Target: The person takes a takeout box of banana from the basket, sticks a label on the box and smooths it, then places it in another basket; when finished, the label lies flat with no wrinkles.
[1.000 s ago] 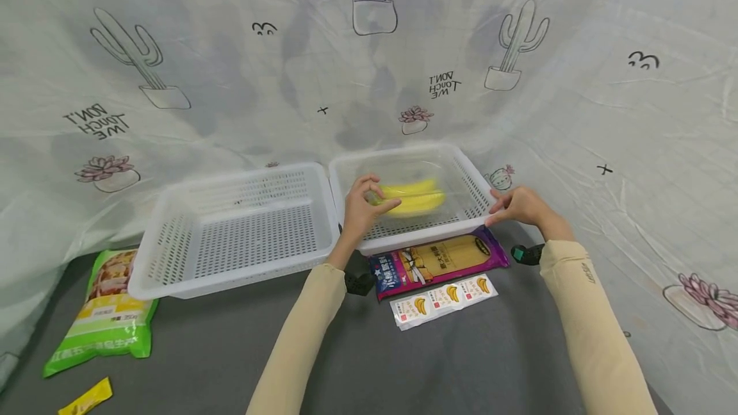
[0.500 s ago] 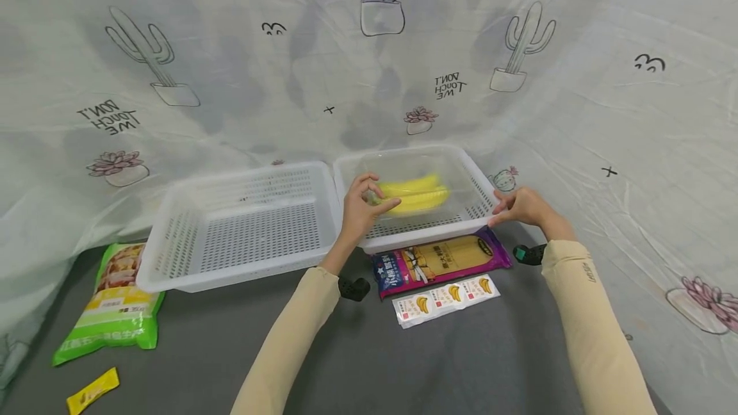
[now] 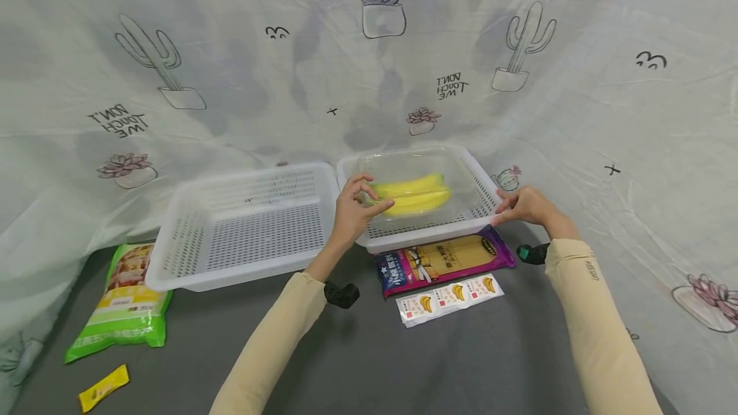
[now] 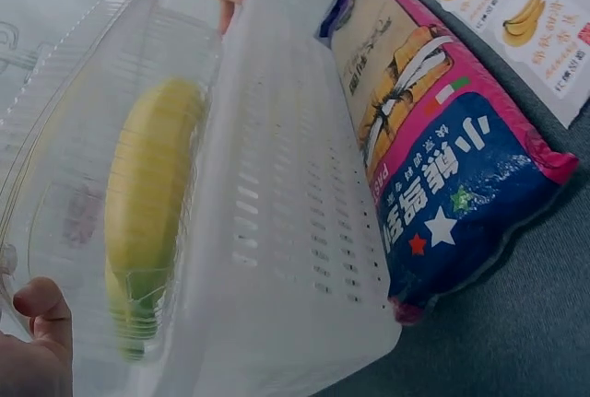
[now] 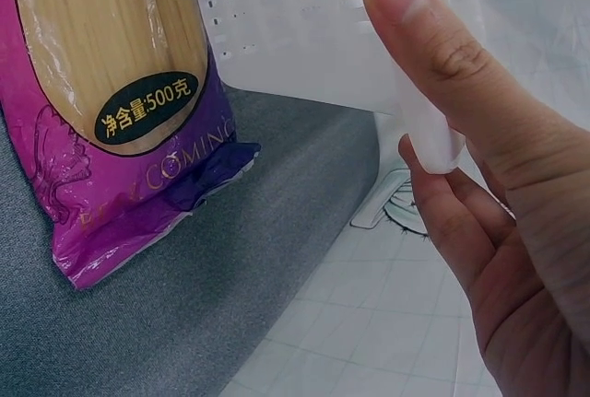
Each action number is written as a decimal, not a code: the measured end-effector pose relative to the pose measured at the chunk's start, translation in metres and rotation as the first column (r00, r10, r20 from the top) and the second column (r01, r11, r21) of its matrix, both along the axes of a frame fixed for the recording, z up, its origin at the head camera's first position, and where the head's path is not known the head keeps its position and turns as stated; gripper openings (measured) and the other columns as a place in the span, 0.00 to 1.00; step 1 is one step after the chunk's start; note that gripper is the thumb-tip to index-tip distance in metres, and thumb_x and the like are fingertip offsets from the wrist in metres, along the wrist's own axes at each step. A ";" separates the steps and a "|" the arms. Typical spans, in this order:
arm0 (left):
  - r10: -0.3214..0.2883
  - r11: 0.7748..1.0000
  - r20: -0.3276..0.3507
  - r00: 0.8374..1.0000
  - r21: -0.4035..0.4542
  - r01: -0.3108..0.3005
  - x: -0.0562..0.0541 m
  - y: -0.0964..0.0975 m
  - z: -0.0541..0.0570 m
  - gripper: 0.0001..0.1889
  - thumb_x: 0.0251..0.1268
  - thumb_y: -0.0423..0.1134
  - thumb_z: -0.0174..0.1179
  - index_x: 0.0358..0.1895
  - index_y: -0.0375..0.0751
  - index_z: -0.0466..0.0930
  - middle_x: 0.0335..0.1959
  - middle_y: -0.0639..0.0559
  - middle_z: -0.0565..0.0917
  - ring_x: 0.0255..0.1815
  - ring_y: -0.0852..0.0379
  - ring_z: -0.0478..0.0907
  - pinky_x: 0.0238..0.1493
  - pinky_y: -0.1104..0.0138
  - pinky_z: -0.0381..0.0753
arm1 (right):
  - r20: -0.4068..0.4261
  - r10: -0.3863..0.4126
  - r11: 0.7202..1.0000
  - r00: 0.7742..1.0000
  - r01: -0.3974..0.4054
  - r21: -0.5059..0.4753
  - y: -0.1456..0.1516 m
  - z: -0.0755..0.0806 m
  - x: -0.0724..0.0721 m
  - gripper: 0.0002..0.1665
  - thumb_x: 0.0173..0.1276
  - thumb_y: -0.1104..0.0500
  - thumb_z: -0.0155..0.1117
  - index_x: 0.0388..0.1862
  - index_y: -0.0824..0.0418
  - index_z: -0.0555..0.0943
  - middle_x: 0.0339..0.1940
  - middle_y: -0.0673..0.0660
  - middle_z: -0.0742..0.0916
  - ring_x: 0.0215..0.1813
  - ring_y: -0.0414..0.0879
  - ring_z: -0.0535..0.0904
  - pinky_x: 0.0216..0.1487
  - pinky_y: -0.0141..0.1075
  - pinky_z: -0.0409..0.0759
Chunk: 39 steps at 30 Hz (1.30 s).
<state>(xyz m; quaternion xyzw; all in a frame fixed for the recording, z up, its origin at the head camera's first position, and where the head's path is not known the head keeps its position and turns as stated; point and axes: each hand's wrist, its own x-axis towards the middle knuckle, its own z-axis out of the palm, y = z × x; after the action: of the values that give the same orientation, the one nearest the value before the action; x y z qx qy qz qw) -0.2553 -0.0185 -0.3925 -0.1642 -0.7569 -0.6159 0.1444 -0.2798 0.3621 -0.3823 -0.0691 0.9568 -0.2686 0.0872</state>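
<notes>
Two yellow bananas [image 3: 412, 196] lie inside a clear plastic box [image 3: 403, 162] in the right-hand white basket [image 3: 429, 233]. My left hand [image 3: 353, 210] is at the box's left end, its thumb and fingers pinching the clear edge. In the left wrist view the thumb [image 4: 41, 309] presses at that edge, while the other fingers are mostly out of sight. At the basket's front right corner my right hand [image 3: 527, 205] pinches the rim, thumb on one side and fingers on the other, as the right wrist view shows.
A purple noodle packet [image 3: 450, 258] lies against the basket's front, with a strip of banana-printed labels [image 3: 452, 300] before it. The second white basket [image 3: 248, 268] adjoins on the left. Further left are a green food bag [image 3: 123, 312] and a small yellow sachet [image 3: 104, 388]. A printed curtain [image 3: 230, 69] hangs behind.
The head view has shifted slightly. My left hand has moved a little left relative to the basket, and the bananas show more clearly. The right hand keeps its grip on the rim.
</notes>
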 end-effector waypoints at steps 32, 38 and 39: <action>-0.017 0.999 0.064 0.998 0.033 0.015 0.082 -0.036 0.051 0.14 0.55 0.30 0.70 0.26 0.28 0.71 0.60 0.34 0.71 0.35 0.51 0.63 0.34 0.63 0.61 | -0.016 0.008 1.000 1.000 -0.008 0.012 -0.001 0.004 0.005 0.24 0.47 0.47 0.80 0.30 0.66 0.87 0.63 0.71 0.69 0.32 0.50 0.73 0.32 0.36 0.68; -0.026 0.999 0.073 0.997 0.038 0.023 0.097 -0.044 0.049 0.14 0.54 0.27 0.69 0.26 0.28 0.70 0.59 0.35 0.71 0.48 0.53 0.67 0.34 0.63 0.62 | -0.017 0.020 1.000 1.000 -0.020 0.012 0.001 0.001 0.001 0.25 0.45 0.46 0.81 0.31 0.66 0.87 0.66 0.67 0.67 0.24 0.46 0.66 0.30 0.35 0.67; -0.029 0.999 0.073 0.997 0.044 0.025 0.098 -0.045 0.044 0.14 0.53 0.27 0.69 0.25 0.30 0.70 0.59 0.35 0.71 0.50 0.54 0.67 0.34 0.64 0.62 | -0.018 0.019 1.000 1.000 -0.019 0.012 0.001 0.001 0.001 0.25 0.45 0.47 0.81 0.31 0.66 0.87 0.66 0.67 0.67 0.24 0.45 0.66 0.29 0.34 0.67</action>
<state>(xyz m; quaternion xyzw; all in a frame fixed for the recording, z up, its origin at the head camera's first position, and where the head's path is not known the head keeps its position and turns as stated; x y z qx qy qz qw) -0.1572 -0.0637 -0.3481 -0.1486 -0.7460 -0.6395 0.1118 -0.2786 0.3630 -0.3815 -0.0803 0.9584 -0.2614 0.0814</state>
